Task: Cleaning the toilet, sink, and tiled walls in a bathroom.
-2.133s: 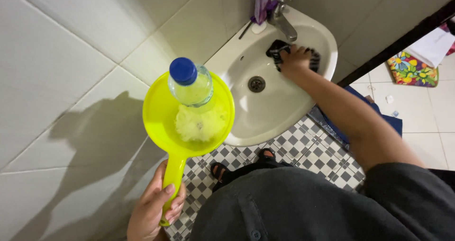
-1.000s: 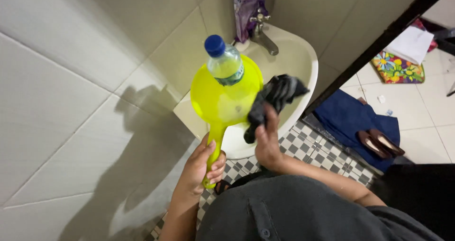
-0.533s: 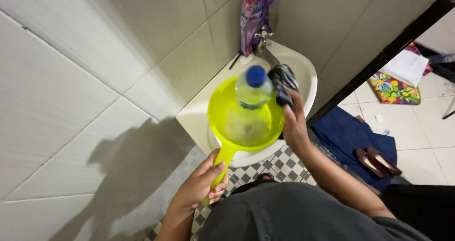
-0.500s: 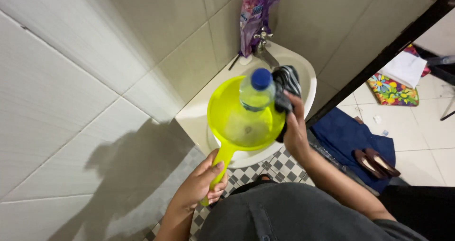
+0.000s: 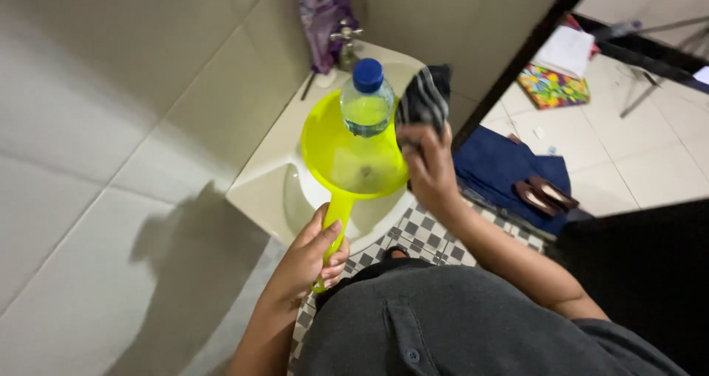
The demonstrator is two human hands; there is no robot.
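- The left hand [image 5: 310, 254] is wrapped around the handle of a bright yellow-green plastic scoop [image 5: 353, 158], fingers curled tight about it.
- A clear plastic bottle with a blue cap [image 5: 367, 99] stands upright inside the scoop's bowl, held over the white ceramic washbasin [image 5: 273, 180].
- The right hand [image 5: 428, 165] clutches a dark striped cloth [image 5: 425, 99], fingers closed on it, touching the scoop's right rim.
- A metal tap [image 5: 347, 40] stands behind.
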